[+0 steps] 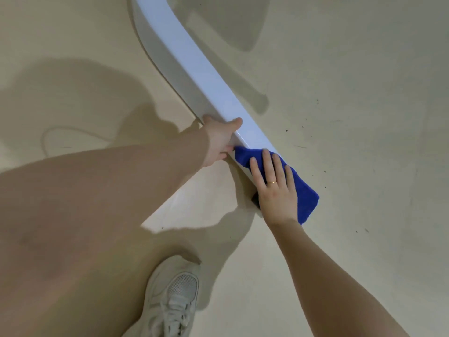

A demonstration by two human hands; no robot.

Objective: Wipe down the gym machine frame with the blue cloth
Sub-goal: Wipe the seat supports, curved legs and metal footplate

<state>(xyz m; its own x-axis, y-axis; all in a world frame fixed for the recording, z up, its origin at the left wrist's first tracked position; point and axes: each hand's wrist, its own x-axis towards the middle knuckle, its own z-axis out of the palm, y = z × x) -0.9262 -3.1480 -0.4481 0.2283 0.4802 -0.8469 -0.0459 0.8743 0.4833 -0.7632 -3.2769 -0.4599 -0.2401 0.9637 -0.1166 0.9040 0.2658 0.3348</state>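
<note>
Our blue cloth (pixel 301 190) lies draped over the lower end of the white gym machine frame (pixel 184 59), a curved bar slanting across the beige floor (pixel 364 117). Our right hand (pixel 274 186) presses the cloth flat, fingers straight and spread. Just up the bar, our left hand (pixel 220 139) grips the frame, thumb hooked over its top. A pale sneaker (pixel 175 300) stands below.

Right hand (pixel 275 190) flat on blue cloth (pixel 305 195)
</note>
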